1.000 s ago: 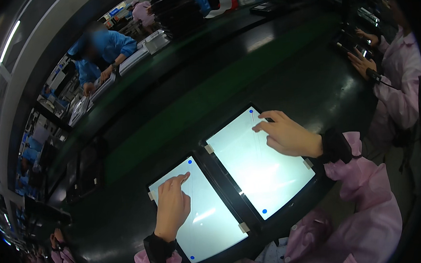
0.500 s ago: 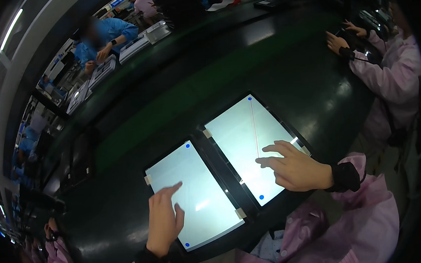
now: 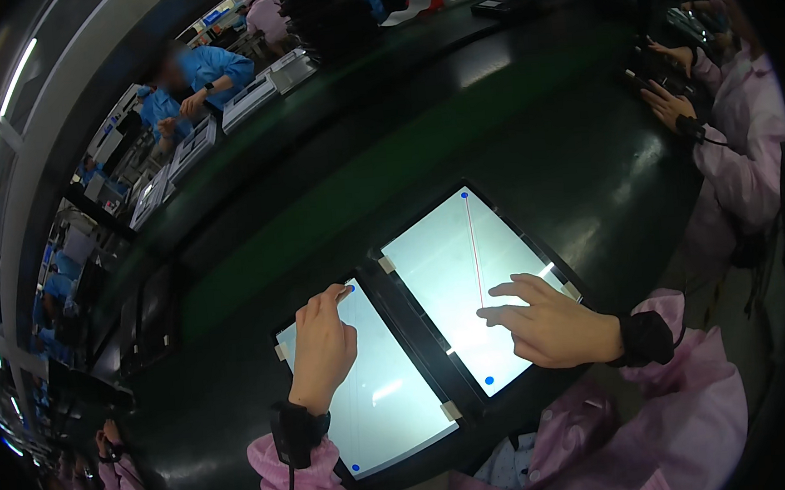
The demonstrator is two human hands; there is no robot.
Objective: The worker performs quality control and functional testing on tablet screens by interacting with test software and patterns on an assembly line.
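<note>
Two tablets with lit white screens lie side by side at a slant on the dark green table. On the left tablet (image 3: 391,418), blue dots show near the top and bottom. My left hand (image 3: 324,345) reaches over its left side, a fingertip at the upper dot, holding nothing. The right tablet (image 3: 439,264) has blue dots too, and a thin red line runs from its upper dot down to the index fingertip of my right hand (image 3: 553,325). That hand hovers low or touches the glass, thumb and fingers apart, with nothing in it. Both wrists wear black bands.
Small pale tabs (image 3: 451,411) stick out at the tablets' edges. Flat black objects (image 3: 148,308) lie at the left. A co-worker's hands (image 3: 669,103) are at the far right table edge. Across the table, a person in blue (image 3: 216,71) works by grey trays (image 3: 250,100).
My left hand has moved up the left tablet from mid-screen to the upper dot. My right hand has stayed in nearly the same place on the line. The view has shifted slightly.
</note>
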